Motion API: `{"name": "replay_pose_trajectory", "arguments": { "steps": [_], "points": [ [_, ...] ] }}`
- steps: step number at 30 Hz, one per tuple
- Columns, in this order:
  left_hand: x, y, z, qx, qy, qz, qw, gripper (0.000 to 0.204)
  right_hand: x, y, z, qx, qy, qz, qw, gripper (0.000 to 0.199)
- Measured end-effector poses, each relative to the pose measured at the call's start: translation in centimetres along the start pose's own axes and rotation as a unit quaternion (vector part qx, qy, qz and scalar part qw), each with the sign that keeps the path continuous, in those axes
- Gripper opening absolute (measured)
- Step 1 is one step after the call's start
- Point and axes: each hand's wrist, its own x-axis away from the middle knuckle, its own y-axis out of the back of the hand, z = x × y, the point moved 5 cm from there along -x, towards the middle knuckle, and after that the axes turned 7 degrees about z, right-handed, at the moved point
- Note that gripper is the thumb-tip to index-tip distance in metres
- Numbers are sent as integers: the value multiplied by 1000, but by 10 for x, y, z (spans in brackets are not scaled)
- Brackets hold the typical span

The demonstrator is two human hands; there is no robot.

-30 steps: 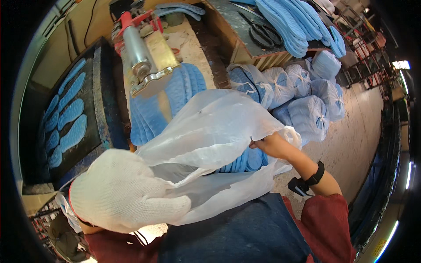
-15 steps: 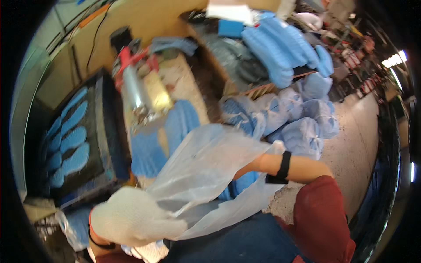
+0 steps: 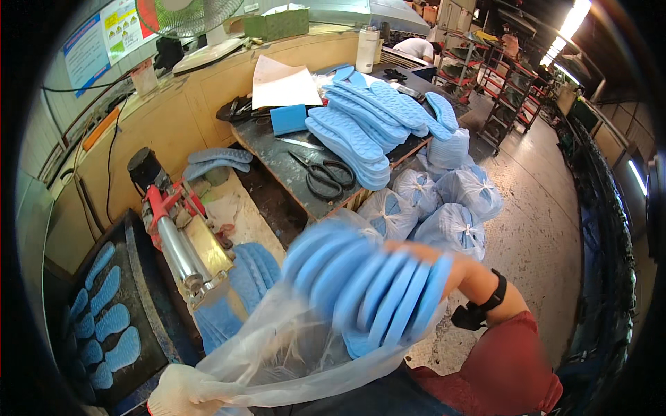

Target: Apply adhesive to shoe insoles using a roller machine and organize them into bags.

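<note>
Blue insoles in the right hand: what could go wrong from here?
The blue insoles are fanned out rather than squared up, so some might slip from the right hand. The translucent plastic bag looks thin and is gripped by the gloved left hand; an insole edge could snag or tear it.

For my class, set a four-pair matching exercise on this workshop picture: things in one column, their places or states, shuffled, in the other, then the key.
Things
1. scissors
2. bottle
3. left hand
4. right hand

Places or states
A. white, standing upright
B. bare, partly hidden by blue insoles
C. lying on the dark table
D. gloved, holding the bag

Pairs: 1-C, 2-A, 3-D, 4-B
</note>
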Motion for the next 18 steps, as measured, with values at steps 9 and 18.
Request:
{"name": "replay_pose_trajectory", "arguments": {
  "steps": [9, 18],
  "points": [
    [5, -18, -5, 75, 40, 62, 995, 35, 35, 78, -38, -178, -104, -395, 895, 49],
    [-17, -46, 3, 350, 104, -120, 923, 70, -50, -70, 21, 164, -121, -267, 942, 78]
  ]
}}
